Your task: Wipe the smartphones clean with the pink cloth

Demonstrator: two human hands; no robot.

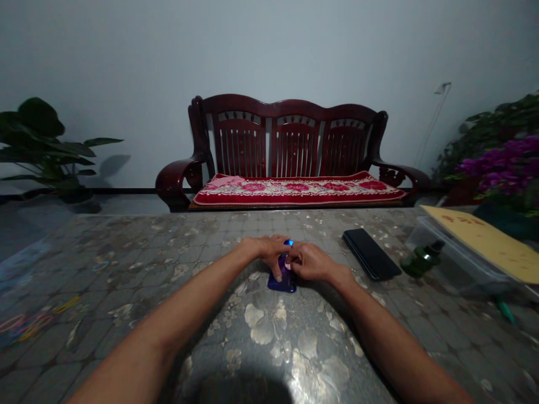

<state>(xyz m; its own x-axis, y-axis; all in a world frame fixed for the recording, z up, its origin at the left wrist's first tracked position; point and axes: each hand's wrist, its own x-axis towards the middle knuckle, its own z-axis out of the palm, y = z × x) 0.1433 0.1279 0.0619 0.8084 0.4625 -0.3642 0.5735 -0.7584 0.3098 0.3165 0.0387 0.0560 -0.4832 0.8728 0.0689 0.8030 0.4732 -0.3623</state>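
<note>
A glossy purple-blue phone [281, 282] lies flat on the patterned tablecloth, its back seemingly facing up. My left hand [272, 249] grips it from the left, with the thumb across its surface and the other fingers around its far part. From the right, my right hand [309, 261] bears down on the phone with curled fingers. A small pale pink piece [288, 262], perhaps cloth, is pinched in those fingers; most of it is hidden. The far end of the phone shines bright blue between both hands.
A black wallet-like case [370, 253] lies to the right, beside a green spray bottle [422, 259] and a clear plastic box [458, 266] under a yellow board [488, 238]. Colourful rubber bands [31, 325] lie at left. Beyond the table [202, 247] stands a wooden bench [295, 140].
</note>
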